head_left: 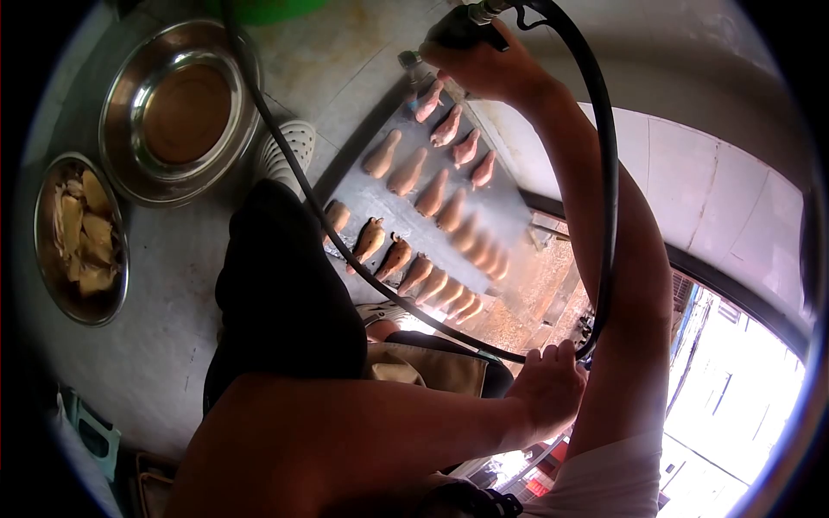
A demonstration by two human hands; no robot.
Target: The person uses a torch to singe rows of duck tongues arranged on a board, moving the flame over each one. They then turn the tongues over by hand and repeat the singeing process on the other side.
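My right hand [484,69], at the top, is closed around the black handle of what looks like a blow torch [458,28]. Its metal nozzle [408,60] points down to the left. A black hose [606,173] loops from it down the right side. My left hand [550,388] has its fingers wrapped round this hose at the lower right. Below the nozzle, a metal sheet [389,203] bears rows of drumstick-shaped meat pieces [404,171]. Those in the upper row are pink [466,148]; several in the lower row are browned with dark spots [395,256]. Some at the right are blurred.
On the grey floor at the left stand a wide steel basin [121,129] with a brown bottom and a steel bowl [123,285] of pale yellowish pieces. The hose crosses before my legs and a white shoe [296,148]. A white tiled wall [691,181] borders the right.
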